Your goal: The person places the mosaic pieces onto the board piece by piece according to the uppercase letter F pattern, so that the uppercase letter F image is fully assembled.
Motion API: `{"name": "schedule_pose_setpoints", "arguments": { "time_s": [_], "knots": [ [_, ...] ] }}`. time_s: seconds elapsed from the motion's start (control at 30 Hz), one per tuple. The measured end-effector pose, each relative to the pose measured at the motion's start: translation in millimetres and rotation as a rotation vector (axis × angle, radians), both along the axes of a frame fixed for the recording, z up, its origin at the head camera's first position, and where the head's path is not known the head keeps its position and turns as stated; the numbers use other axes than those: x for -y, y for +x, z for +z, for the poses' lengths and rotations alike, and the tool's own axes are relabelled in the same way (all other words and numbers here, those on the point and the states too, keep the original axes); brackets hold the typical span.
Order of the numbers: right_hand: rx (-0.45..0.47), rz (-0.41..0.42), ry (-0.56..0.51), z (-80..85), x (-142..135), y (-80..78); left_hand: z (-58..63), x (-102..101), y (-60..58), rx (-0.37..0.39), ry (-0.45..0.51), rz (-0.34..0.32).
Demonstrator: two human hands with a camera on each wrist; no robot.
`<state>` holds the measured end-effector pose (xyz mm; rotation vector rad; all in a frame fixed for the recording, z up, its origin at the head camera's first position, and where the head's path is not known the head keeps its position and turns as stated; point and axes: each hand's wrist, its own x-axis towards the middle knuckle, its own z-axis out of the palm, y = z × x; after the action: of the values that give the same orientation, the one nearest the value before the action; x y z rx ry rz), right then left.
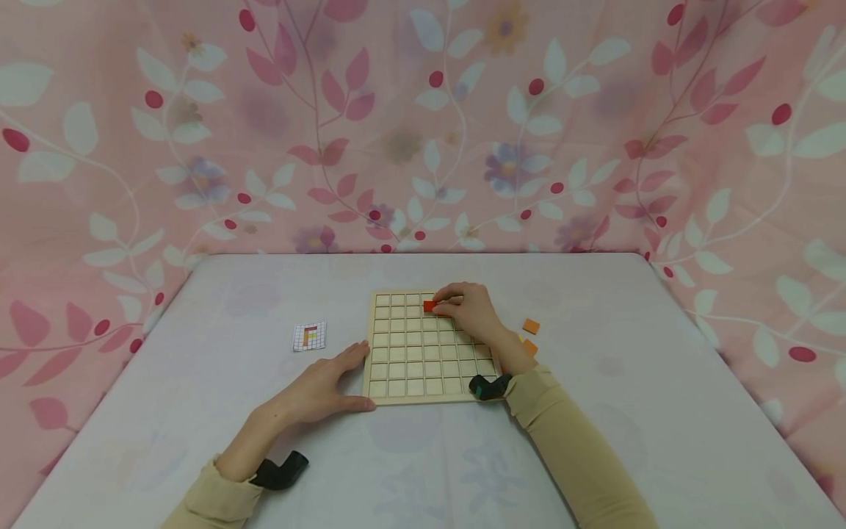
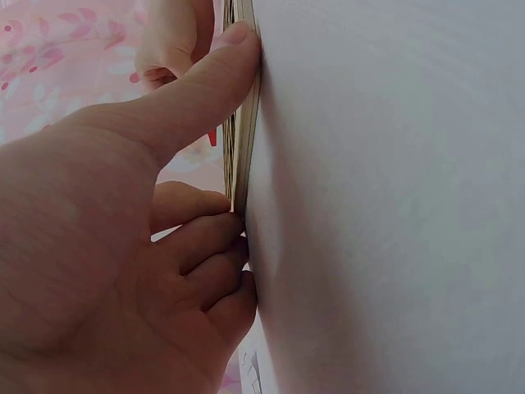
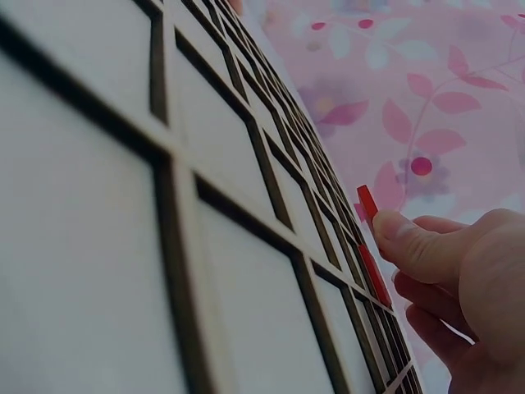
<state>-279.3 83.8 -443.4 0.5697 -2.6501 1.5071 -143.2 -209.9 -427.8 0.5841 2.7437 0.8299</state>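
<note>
A pale wooden grid board [image 1: 414, 369] lies on the table. My right hand [image 1: 471, 311] is over its far side, pinching a small red tile [image 3: 367, 199] between thumb and fingers. Below the pinched tile, a second red tile [image 3: 375, 277] sits in the grid, partly behind the fingers in the head view. My left hand [image 1: 316, 391] is at the near left corner of the board. Its thumb [image 2: 215, 90] touches the front edge, and its fingertips rest against the left edge.
Two orange tiles, one farther back [image 1: 532, 326] and one nearer [image 1: 529, 347], lie right of the board. To the left is a small gridded card [image 1: 309, 336] with a coloured pattern. A floral cloth [image 1: 423, 147] hangs behind the white-covered table [image 1: 231, 294].
</note>
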Motion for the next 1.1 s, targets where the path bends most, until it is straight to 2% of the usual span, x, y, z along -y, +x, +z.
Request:
{"name": "schedule_pose_setpoints", "arguments": {
  "time_s": [0.67,0.9,1.1],
  "knots": [
    [-0.011,-0.007,0.034,-6.0,0.5,-0.2,1.0,-0.3,-0.2,0.013,0.004,0.007],
    [-0.049,0.024,0.025,-4.6,2.1,2.7,0.4,-0.4,0.1,0.018,0.005,0.012],
    [-0.090,0.026,0.063,-6.6,2.2,2.7,0.5,-0.4,0.4,0.020,0.007,0.012]
  ]
}}
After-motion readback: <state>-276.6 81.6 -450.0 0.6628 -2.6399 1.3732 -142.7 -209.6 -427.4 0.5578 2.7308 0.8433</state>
